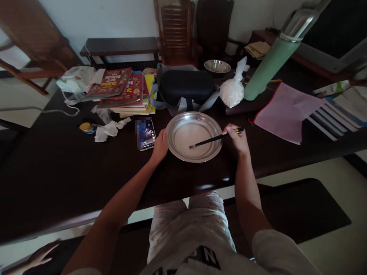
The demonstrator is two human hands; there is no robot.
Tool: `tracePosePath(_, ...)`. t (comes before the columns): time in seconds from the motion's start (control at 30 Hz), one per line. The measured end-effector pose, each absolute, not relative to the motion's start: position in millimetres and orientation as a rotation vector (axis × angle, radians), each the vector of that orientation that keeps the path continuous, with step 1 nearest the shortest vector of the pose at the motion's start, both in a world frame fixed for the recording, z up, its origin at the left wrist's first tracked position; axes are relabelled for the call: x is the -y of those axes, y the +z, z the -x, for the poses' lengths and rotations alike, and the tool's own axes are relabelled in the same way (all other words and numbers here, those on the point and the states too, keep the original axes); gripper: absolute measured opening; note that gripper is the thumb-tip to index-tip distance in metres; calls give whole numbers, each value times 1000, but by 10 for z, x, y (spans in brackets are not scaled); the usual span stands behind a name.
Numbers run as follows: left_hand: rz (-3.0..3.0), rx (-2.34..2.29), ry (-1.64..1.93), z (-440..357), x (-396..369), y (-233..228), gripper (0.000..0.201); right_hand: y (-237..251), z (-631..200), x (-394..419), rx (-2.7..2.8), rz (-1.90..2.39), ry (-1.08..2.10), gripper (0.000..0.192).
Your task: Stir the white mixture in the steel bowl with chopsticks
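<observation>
Both hands at the steel plate (183,151), chopsticks in the right.

Right hand (237,138) is closed around dark chopsticks (213,139), tips resting inside the plate near its middle. Left hand (160,146) is pressed against the plate's left rim, fingers curled; looks like it's only bracing, but the grip is hard to make out from here. Plate sits on the dark table (57,172), near its front edge. Phone (145,133) lies just left of the left hand, screen lit. Behind the plate: black case (186,86), stack of books (123,91), white plastic bag (233,89), green flask (272,61).
</observation>
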State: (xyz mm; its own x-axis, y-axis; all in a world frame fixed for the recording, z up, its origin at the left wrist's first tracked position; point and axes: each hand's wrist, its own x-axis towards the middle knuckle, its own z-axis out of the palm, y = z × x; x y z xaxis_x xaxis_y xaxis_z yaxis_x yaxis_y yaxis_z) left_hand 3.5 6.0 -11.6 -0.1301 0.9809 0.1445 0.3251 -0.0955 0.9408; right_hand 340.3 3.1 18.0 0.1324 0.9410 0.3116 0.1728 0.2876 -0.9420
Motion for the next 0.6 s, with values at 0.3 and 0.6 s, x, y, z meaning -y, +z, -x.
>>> tracePosePath(0.3, -1447, -1506, 1217, -35, -44, -76, 39, 155, -3419, -24, 1274, 1157, 763, 56)
tracePosePath(0.6, -1439, -1503, 1241, -24, -54, -125, 38, 156, -3428, -12, 1245, 1190, 731, 58)
